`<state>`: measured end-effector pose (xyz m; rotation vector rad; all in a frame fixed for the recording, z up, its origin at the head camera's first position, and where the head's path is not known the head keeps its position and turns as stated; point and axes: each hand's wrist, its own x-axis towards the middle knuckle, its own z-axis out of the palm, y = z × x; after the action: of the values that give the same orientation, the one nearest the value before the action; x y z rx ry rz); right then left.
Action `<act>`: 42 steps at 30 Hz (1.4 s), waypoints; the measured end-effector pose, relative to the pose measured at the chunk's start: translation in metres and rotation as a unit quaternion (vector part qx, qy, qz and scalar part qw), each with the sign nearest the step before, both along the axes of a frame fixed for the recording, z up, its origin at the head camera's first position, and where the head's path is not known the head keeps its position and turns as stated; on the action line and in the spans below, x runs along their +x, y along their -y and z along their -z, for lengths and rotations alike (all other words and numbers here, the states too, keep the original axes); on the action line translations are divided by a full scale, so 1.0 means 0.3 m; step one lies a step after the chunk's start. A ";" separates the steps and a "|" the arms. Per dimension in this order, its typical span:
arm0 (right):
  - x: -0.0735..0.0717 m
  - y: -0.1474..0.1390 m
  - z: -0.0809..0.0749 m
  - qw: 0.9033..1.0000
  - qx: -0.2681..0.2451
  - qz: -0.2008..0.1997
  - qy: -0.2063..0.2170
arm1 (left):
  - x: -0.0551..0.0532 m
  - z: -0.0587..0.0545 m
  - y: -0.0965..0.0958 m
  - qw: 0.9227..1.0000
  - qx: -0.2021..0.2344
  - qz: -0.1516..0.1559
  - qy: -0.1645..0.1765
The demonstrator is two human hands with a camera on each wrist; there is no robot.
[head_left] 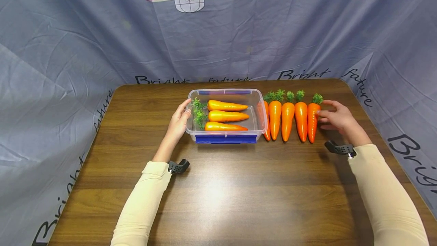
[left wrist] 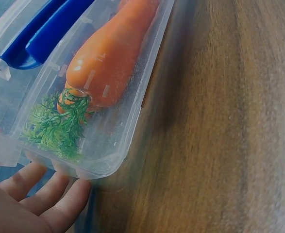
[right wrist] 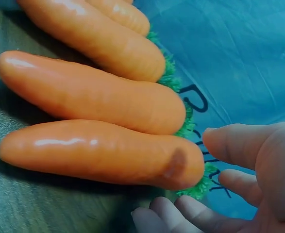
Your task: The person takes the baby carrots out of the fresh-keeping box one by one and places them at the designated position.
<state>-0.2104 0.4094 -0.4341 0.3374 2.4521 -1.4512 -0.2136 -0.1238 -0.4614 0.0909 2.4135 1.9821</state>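
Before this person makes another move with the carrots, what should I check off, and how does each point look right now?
1. Left hand at the box: ok, its fingers touch the left end.
2. Carrots in the box lying the same way: ok, all three narrow tips point right.
3. Room in the box: seems ok, some bare floor shows past those tips.
4. Right hand gripping the rightmost carrot: not ok, the fingers are spread beside it, not closed round it.
5. Full count of the row of carrots outside: cannot tell, the box partly covers its left end.
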 end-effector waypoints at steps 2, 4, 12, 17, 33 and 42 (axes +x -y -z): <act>0.002 -0.004 -0.009 1.000 -0.002 0.001 -0.002 | -0.001 0.000 0.000 1.000 0.001 0.000 -0.001; 0.003 -0.009 -0.019 1.000 -0.003 0.003 -0.003 | -0.002 0.002 0.000 1.000 0.000 0.001 0.000; -0.018 0.010 -0.066 1.000 0.015 -0.002 -0.026 | 0.000 0.002 -0.001 1.000 0.005 0.003 -0.001; -0.039 0.090 -0.111 0.997 0.045 -0.036 -0.054 | -0.001 0.001 -0.001 1.000 0.016 0.004 -0.001; -0.099 0.493 -0.261 0.980 0.041 -0.162 -0.105 | -0.003 0.003 -0.001 1.000 0.020 -0.002 0.005; -0.138 0.710 -0.233 0.963 0.022 -0.247 -0.111 | 0.000 -0.003 -0.005 1.000 0.013 -0.001 0.005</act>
<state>-0.2516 0.1964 -0.3643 -0.4269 2.4874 -1.2682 -0.2136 -0.1225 -0.4604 0.0780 2.3832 2.0089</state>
